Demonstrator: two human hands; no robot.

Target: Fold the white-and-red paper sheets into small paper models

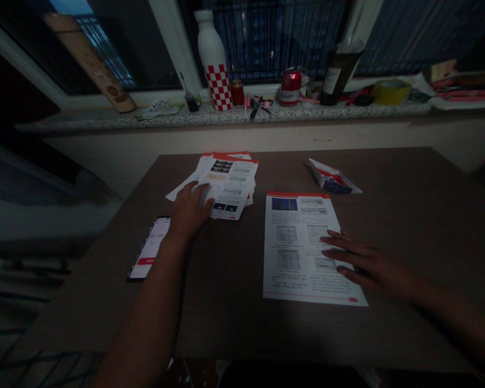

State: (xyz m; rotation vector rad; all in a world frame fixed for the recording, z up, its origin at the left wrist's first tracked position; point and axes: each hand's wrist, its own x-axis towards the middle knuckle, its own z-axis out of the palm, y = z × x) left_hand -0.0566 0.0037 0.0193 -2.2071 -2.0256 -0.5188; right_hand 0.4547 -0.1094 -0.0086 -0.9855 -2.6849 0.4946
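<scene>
A single printed sheet (295, 275) with a red top band lies flat on the brown table (222, 302) in front of me. My right hand (359, 261) rests on its right side, fingers stretched out and apart. To the left, my left hand (191, 210) is at the near left edge of a loose stack of similar printed sheets (236, 183), its fingers spread over the top one. Behind the single sheet stands a folded paper boat (333, 178) in white, red and blue. A phone (152, 245) with a lit screen lies beside my left forearm, which partly covers it.
Beyond the table runs a granite windowsill (165, 123). On it stand a tall white bottle with red checks (216, 64), a red can (290, 87), a dark bottle (335, 78), a yellow tape roll (391, 91) and a cardboard tube (92, 64) leaning against the window.
</scene>
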